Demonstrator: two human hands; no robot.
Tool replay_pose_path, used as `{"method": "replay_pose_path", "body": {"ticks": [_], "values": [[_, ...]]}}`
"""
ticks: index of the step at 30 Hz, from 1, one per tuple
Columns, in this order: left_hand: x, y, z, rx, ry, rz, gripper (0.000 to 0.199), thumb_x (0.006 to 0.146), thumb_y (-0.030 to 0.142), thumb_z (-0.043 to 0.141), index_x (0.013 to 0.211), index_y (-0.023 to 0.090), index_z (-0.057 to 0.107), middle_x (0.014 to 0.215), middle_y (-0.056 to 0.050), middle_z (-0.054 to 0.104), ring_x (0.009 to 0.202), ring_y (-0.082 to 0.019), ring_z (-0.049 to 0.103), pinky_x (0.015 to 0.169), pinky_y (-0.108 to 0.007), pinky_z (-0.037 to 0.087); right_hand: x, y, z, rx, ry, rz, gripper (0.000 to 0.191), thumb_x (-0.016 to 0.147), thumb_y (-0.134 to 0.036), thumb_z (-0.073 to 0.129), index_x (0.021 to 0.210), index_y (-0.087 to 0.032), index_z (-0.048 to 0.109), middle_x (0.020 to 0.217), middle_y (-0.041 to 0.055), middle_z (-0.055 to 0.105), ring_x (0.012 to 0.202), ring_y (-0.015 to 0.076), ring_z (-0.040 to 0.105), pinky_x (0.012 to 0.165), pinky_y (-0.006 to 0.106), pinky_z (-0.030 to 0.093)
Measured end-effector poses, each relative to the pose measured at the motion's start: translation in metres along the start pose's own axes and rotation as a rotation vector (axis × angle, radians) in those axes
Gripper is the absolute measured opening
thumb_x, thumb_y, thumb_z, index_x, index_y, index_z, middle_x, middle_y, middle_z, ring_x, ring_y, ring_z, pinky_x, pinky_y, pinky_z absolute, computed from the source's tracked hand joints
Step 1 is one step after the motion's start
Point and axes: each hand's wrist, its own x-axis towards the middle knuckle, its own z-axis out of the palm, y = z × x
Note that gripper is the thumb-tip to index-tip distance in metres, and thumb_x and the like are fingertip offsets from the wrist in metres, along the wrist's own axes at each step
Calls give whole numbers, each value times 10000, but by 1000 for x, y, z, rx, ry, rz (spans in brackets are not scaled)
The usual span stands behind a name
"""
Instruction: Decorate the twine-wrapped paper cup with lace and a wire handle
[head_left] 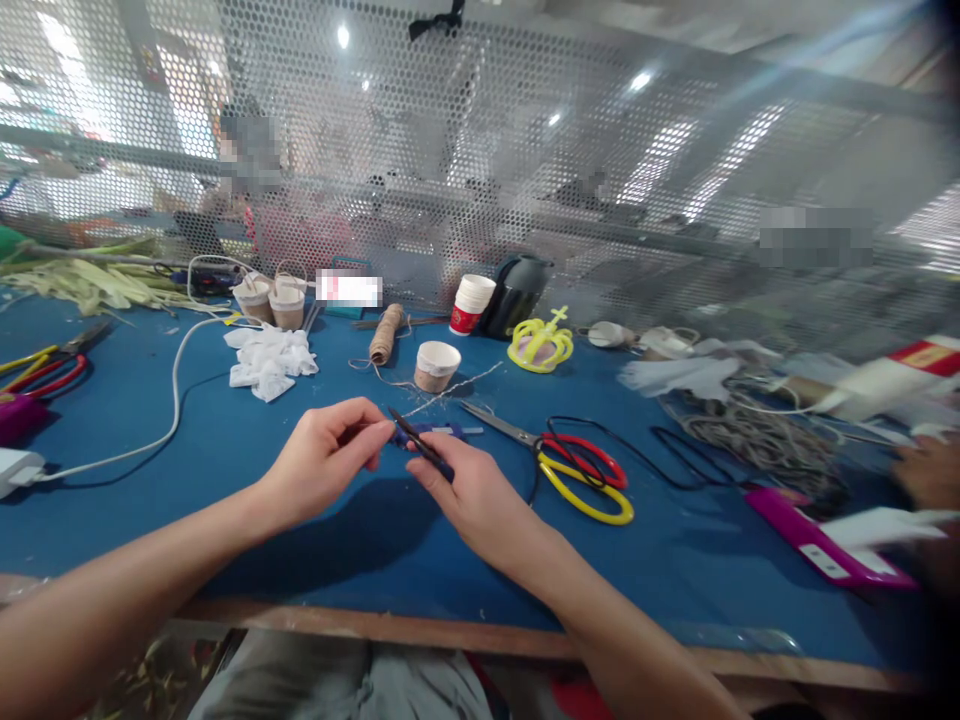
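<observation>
Near the middle of the blue table, my left hand is closed in a pinch, its fingertips beside the tip of a dark tool; what it holds is too small to make out. My right hand is wrapped round that dark slim tool, which looks like pliers or tweezers and points up and left. A thin twisted wire or cord runs up and right from near my left fingertips. Behind my hands lies a blue object, partly covered. Scissors with red and yellow handles rest to the right.
Further back stand a small cup, a twine roll, stacked paper cups and a yellow crown-shaped piece. White fabric and a cable lie left. A purple glue gun, tangled cord and another person's hand are right.
</observation>
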Motion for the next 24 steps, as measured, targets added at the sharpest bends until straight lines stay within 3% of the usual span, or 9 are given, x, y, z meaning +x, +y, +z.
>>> {"method": "replay_pose_path", "body": {"ticks": [4, 6, 7, 9, 12, 15, 19, 24], "values": [[3, -1, -2, -797, -308, -396, 163, 766, 275, 524, 679, 137, 529, 417, 88, 307, 348, -21, 193, 388, -161, 219, 1, 7, 0, -178, 111, -130, 403, 843, -450, 388, 981, -103, 539, 861, 140, 602, 807, 233, 568, 723, 370, 463], [4, -3, -2, -919, -396, -452, 150, 749, 265, 544, 677, 134, 532, 415, 93, 288, 347, -16, 174, 386, -159, 215, 1, 9, -2, -204, 122, -159, 420, 835, -462, 396, 988, -97, 537, 855, 147, 594, 809, 238, 563, 729, 377, 464], [5, -3, -2, -896, -384, -436, 156, 751, 273, 544, 676, 137, 528, 409, 92, 292, 349, -19, 181, 387, -161, 211, 1, 9, -3, -194, 108, -148, 413, 832, -455, 407, 992, -98, 538, 863, 146, 594, 817, 238, 562, 735, 377, 463], [4, -4, -2, -678, -266, -330, 180, 767, 297, 528, 668, 146, 515, 408, 80, 337, 362, -32, 228, 396, -169, 213, 2, 6, -5, -130, 38, -91, 383, 837, -427, 420, 1014, -108, 536, 895, 135, 599, 839, 229, 565, 745, 365, 461], [3, -2, -1, -91, -20, -44, 211, 792, 285, 490, 630, 150, 506, 478, 41, 445, 434, -57, 338, 436, -184, 258, 2, -1, -7, 34, -70, -24, 356, 861, -399, 394, 1053, -132, 532, 971, 109, 610, 899, 197, 566, 785, 328, 450], [1, -3, 0, 358, 86, 221, 197, 804, 228, 453, 631, 159, 520, 539, 20, 475, 498, -77, 390, 497, -195, 308, 1, -5, -7, 124, -95, 24, 369, 864, -409, 384, 1045, -129, 542, 1000, 103, 616, 919, 188, 568, 804, 319, 437], [1, -9, 0, 580, 98, 381, 193, 811, 184, 425, 647, 173, 527, 574, 2, 493, 516, -90, 407, 510, -196, 320, 1, -6, -5, 135, -110, 77, 368, 859, -410, 395, 1018, -121, 559, 986, 107, 628, 900, 201, 576, 786, 334, 436], [1, -10, 0, 567, 96, 382, 208, 811, 186, 425, 633, 178, 531, 566, -2, 482, 503, -91, 388, 501, -201, 307, 2, -6, -4, 122, -88, 89, 348, 853, -412, 404, 981, -135, 570, 956, 102, 634, 874, 207, 581, 766, 341, 441]]}}
